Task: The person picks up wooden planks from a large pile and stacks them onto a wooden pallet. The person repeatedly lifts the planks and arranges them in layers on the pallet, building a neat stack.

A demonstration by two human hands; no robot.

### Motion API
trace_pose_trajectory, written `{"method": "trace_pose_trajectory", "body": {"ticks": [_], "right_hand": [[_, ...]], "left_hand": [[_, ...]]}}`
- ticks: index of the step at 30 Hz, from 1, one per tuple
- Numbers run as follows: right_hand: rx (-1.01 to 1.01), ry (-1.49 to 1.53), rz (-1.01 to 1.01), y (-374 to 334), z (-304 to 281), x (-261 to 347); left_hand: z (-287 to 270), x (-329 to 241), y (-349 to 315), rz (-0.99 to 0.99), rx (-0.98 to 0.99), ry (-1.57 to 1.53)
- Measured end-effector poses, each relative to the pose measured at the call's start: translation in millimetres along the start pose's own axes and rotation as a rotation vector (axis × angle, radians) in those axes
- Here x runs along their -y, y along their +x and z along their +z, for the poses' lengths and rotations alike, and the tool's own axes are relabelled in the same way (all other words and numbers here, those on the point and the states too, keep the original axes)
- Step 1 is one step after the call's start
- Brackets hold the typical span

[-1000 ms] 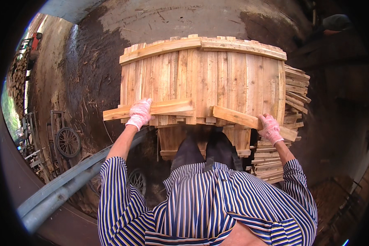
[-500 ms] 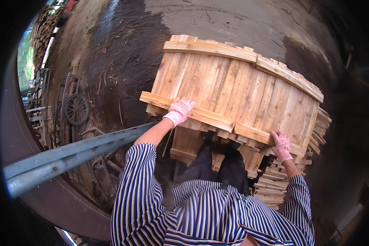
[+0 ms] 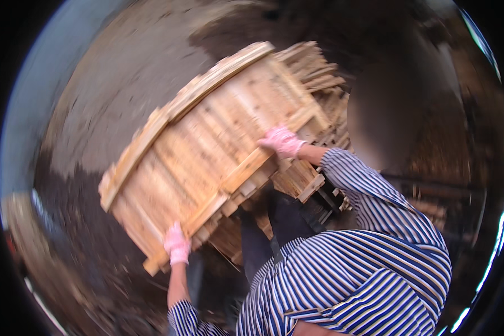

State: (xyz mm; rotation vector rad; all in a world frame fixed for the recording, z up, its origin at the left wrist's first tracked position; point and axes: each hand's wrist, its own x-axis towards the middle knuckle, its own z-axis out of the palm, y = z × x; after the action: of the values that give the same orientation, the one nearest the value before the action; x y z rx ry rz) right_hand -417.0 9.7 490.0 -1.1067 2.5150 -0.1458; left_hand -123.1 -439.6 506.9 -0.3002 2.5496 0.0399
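Observation:
A wide stack of pale wooden boards [image 3: 207, 151] lies at a slant in front of my legs. Along its near side run two wooden strips end to end, a left strip [image 3: 206, 208] and a right strip [image 3: 246, 168]. My left hand [image 3: 177, 245], in a pink-and-white glove, is closed over the left strip close to its outer end. Gloved the same way, my right hand [image 3: 283, 141] grips the right strip, with its fingers over the boards' edge. Motion blurs the fingertips somewhat. More wooden strips [image 3: 196, 87] lie along the far side.
Beyond the stack's right end is a pile of rough wood pieces [image 3: 322, 78]. A smaller block of boards [image 3: 299, 179] sits low beside my right leg. Bare, stained ground [image 3: 123, 84] spreads past the far side. The right part of the view is dark and blurred.
My view has swung round, so the stack now appears tilted, further left, its right end higher. Both hands stay on the near strips. The blue metal bar and the wheel have left the view.

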Motion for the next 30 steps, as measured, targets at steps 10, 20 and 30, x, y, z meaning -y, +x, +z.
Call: {"method": "trace_pose_trajectory", "body": {"ticks": [10,20,30], "right_hand": [[0.136,0.021,0.165,-14.9,-32.0,24.1],[-0.006,0.025,0.126,-26.3,8.5,1.8],[0.0,-0.207,0.113,-34.1,-26.6,37.7]], "left_hand": [[-22.8,-19.9,5.9,-0.142,0.123,-0.02],[-33.0,-30.6,15.2,-0.101,0.194,0.005],[-90.8,5.3,5.0,0.066,0.241,-0.189]]}}
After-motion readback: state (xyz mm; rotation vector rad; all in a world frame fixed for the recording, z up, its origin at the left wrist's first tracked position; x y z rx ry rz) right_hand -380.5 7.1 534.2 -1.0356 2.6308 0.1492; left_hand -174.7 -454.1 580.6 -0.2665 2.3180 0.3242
